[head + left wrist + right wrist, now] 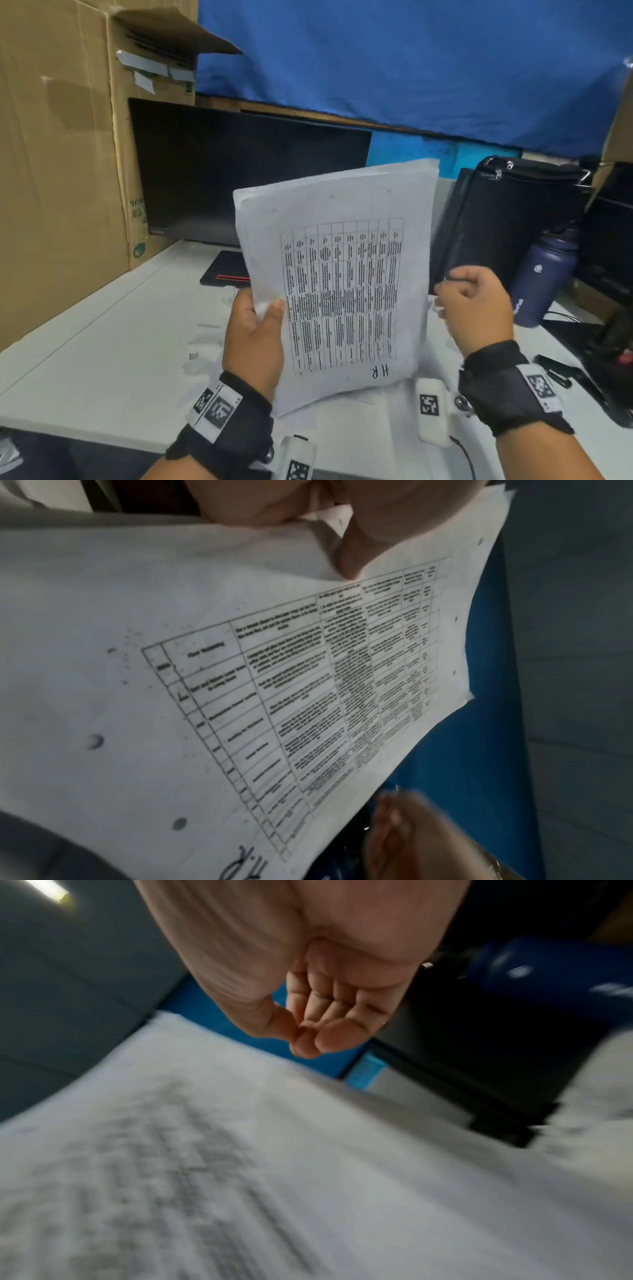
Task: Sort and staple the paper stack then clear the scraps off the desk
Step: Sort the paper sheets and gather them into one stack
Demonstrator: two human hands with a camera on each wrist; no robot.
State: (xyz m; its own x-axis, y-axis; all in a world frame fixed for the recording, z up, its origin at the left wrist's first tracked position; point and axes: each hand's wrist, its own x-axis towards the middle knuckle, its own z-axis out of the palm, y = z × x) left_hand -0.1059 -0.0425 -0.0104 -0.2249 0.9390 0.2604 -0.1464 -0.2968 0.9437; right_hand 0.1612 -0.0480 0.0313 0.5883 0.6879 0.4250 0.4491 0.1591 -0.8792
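Before me, a dark monitor (246,171) stands beside a cardboard box (61,154); a navy bottle (541,277) leans against a black bag (507,219).

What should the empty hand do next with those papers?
Probably bring the right hand over to take the stack's free edge. Only the left hand holds the paper stack, raised above the desk, and its sheets look uneven at the top, so two hands could square them.
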